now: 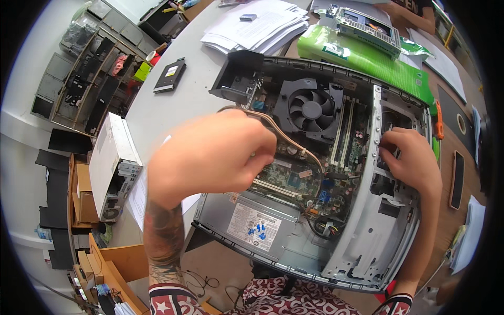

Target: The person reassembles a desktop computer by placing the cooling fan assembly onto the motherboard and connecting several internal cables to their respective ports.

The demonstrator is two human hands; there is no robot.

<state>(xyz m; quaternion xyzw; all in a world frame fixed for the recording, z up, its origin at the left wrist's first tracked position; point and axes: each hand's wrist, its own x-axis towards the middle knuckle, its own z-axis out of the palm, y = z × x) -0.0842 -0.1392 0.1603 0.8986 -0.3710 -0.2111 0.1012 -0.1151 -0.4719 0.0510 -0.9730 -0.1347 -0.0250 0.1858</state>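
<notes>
An opened desktop computer case [362, 231] lies before me with its inside facing up. Over its motherboard [286, 176] my left hand [215, 155] hovers, slightly blurred, its fingers curled together; what they pinch is hidden. A brown cable [283, 134] arcs past this hand across the board. My right hand [412, 157] reaches into the metal drive bay on the right, thumb and fingers closed near the bay's rail [375, 134]; their tips are partly hidden. Between the hands sit a black cooling fan [312, 109] and the memory slots [344, 131]. The power supply [254, 226] fills the near left.
A black drive [169, 76] and a paper stack [252, 26] lie on the grey table. Behind the case are a green package [362, 58] and a metal unit [370, 31]. A phone [457, 179] and an orange cutter [439, 121] lie right. Another computer [113, 163] stands left. A co-worker's arm [409, 16] shows at the back.
</notes>
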